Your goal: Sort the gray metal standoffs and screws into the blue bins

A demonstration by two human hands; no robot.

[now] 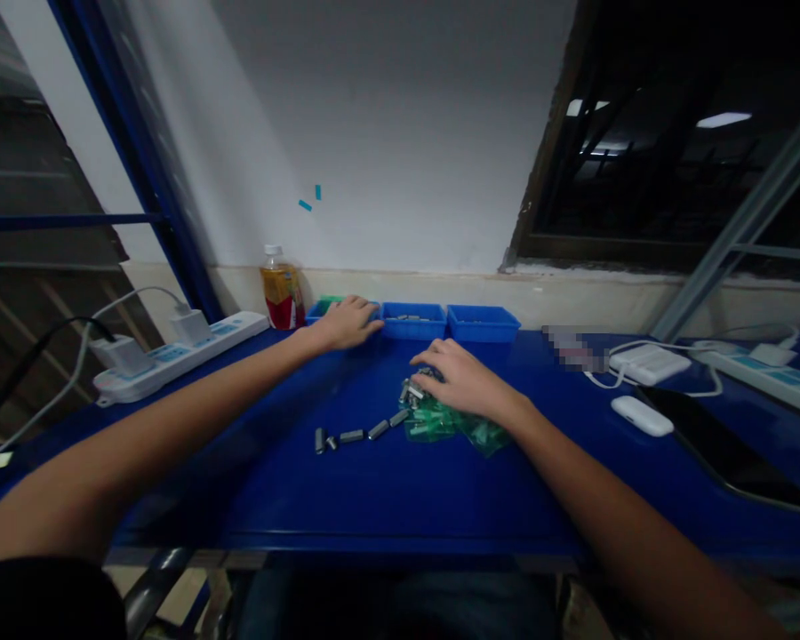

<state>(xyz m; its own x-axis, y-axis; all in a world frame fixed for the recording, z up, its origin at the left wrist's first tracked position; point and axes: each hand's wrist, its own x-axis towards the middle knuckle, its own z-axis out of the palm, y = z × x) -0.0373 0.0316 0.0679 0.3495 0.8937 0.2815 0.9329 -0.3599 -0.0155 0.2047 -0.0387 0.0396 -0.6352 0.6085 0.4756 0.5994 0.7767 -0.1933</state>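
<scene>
My left hand (348,323) reaches over the front edge of the left blue bin (315,313), which has green material in it. Its thumb stands apart from the fingers, and nothing shows in its grasp. My right hand (463,378) is over a pile of small metal parts (410,391), fingers curved and thumb apart. Under that hand lie green plastic bags (433,422). Several hexagonal metal standoffs (352,436) form a loose row leading left from the pile, with a small screw-like piece (332,442) among them.
A middle blue bin (413,329) holds metal pieces; a right blue bin (484,327) stands beside it. A drink bottle (282,289) and power strip (187,356) are at left. At right lie a phone (733,449), a white earbud case (642,416) and a charger (650,363) with cables.
</scene>
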